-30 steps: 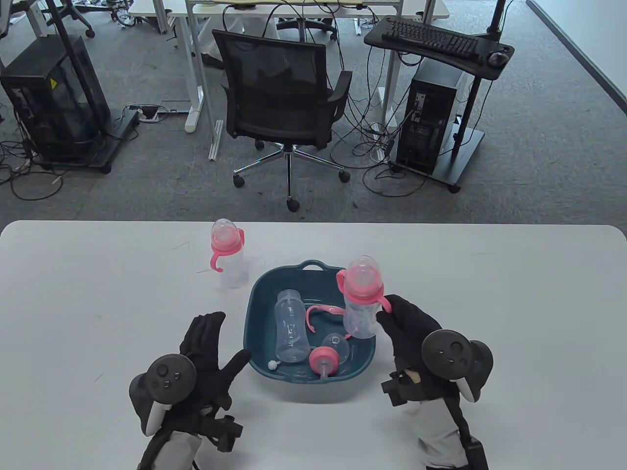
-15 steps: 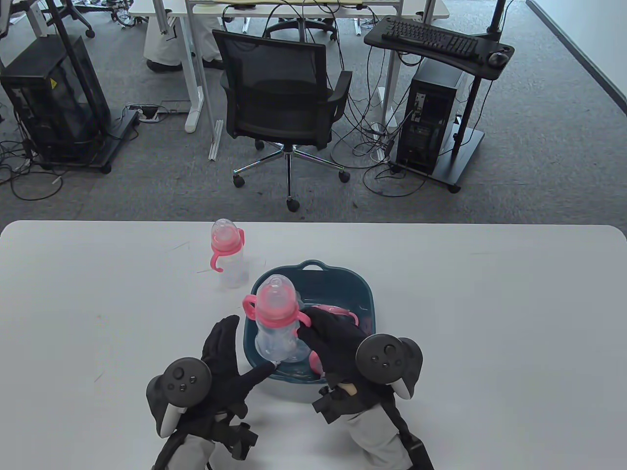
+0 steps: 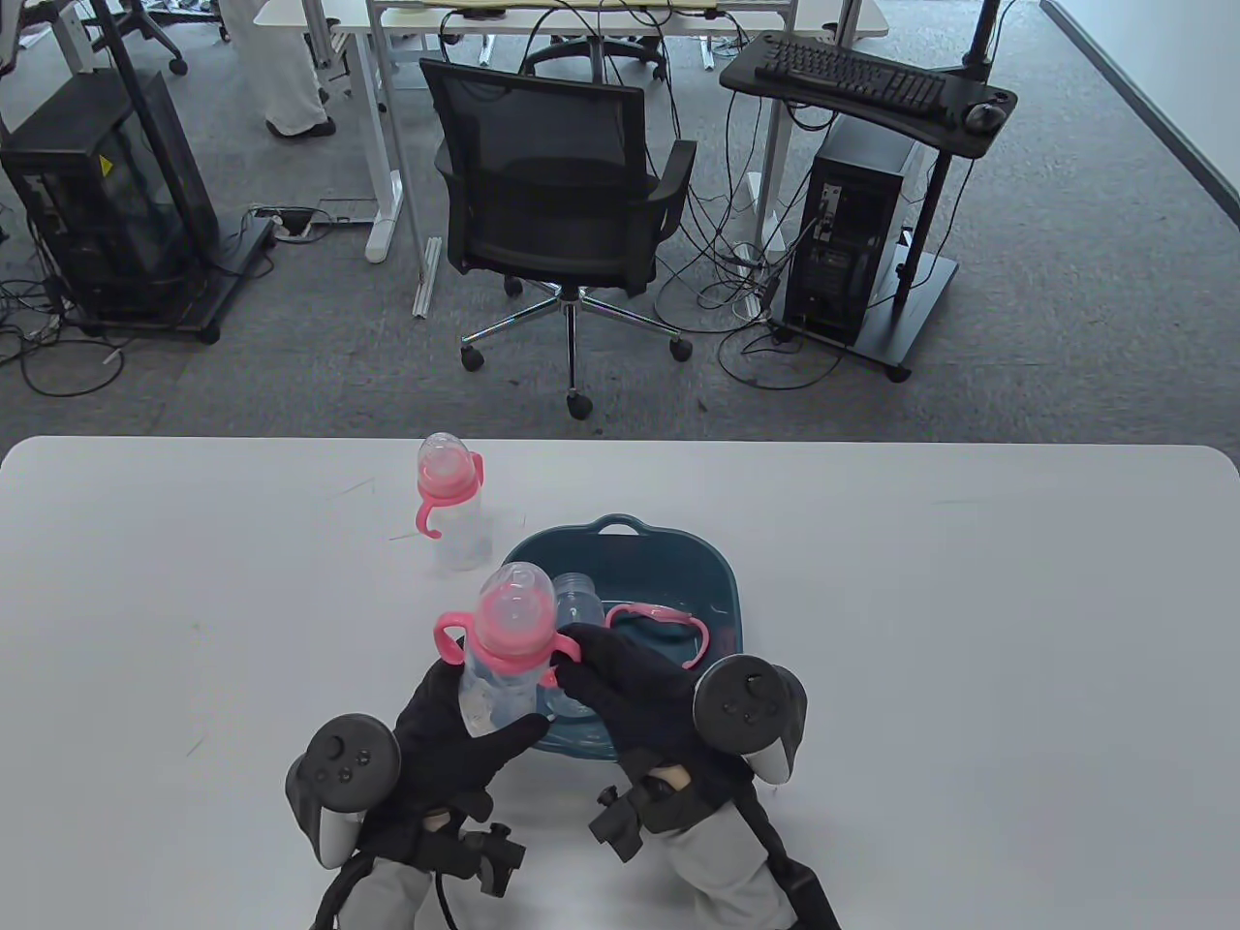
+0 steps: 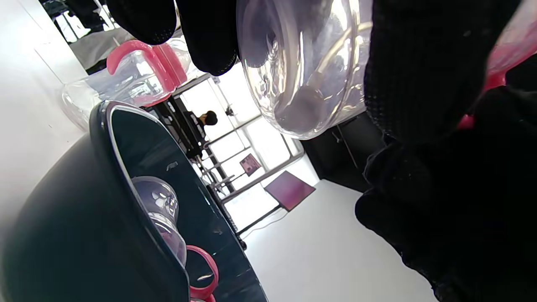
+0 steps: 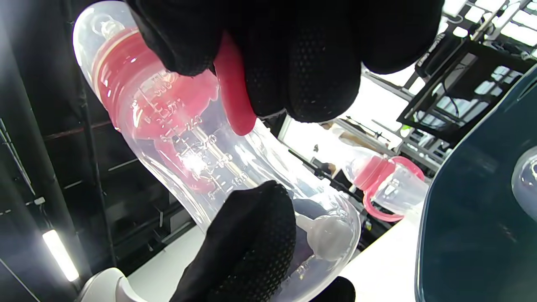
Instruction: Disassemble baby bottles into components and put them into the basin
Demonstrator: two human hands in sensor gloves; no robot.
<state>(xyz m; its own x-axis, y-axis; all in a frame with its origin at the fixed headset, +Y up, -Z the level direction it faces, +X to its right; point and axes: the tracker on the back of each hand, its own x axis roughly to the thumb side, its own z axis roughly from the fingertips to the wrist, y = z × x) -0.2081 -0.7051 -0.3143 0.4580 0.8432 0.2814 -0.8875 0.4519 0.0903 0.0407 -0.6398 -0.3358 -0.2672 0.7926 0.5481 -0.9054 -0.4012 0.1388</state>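
Table view, both hands (image 3: 465,717) (image 3: 630,683) gripping bottle (image 3: 499,644), basin (image 3: 717,572) containing bottle body (image 3: 576,605)

- The white counter (image 3: 969,630) is evenly lit from above; only soft shadows are cast.
- Wrist views are backlit, blown out, and blurred up close.

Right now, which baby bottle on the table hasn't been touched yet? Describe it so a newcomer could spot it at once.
Start from the dark teal basin in the middle of the white table. Just beyond its far left corner stands a clear bottle with a pink collar and handles, upright on the tabletop. Unlike the bottle held up by both hands, nothing touches it, and it is fully assembled.
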